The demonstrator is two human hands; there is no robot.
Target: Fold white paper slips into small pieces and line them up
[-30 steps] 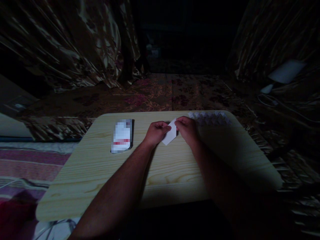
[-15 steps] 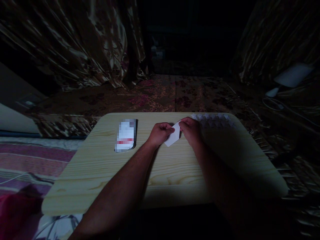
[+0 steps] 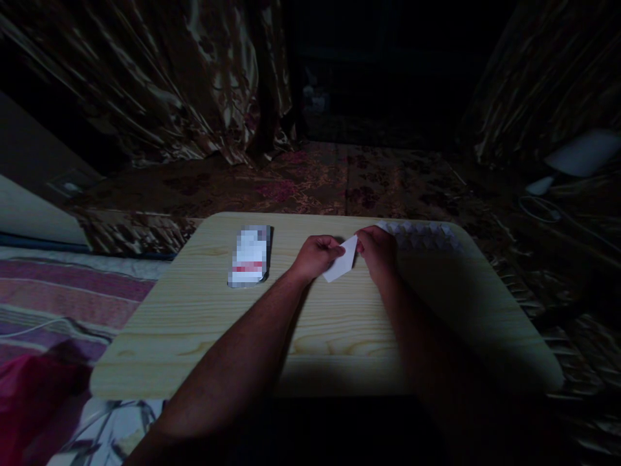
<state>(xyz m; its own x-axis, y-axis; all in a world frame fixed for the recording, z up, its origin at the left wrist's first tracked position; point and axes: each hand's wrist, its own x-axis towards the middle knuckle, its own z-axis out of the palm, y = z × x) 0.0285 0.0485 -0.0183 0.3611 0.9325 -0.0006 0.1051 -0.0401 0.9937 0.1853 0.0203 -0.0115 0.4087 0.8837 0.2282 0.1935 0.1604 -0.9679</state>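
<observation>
A small piece of white paper [image 3: 341, 264] is held up between my two hands above the wooden table. My left hand [image 3: 317, 255] pinches its left side, thumb on top. At the paper's upper right corner, the fingers of my right hand [image 3: 376, 249] are closed on it. Just beyond my right hand, several small folded paper pieces [image 3: 422, 236] stand in rows in dim light, partly hidden by that hand. To the left lies a phone-shaped object [image 3: 249, 257], its face blurred out in white with a red band.
The pale wooden table [image 3: 218, 349] has rounded corners. Behind it is a ledge with flowered cloth [image 3: 320, 175] and a gold-brown curtain [image 3: 218, 77]. A lamp [image 3: 582, 153] with a white cable is at the right. Striped bedding [image 3: 116, 291] lies at the left.
The view has shifted slightly, so the scene sits a little differently in the frame. Both hands keep hold of the paper, whose upper right corner now looks more pointed and drawn out.
</observation>
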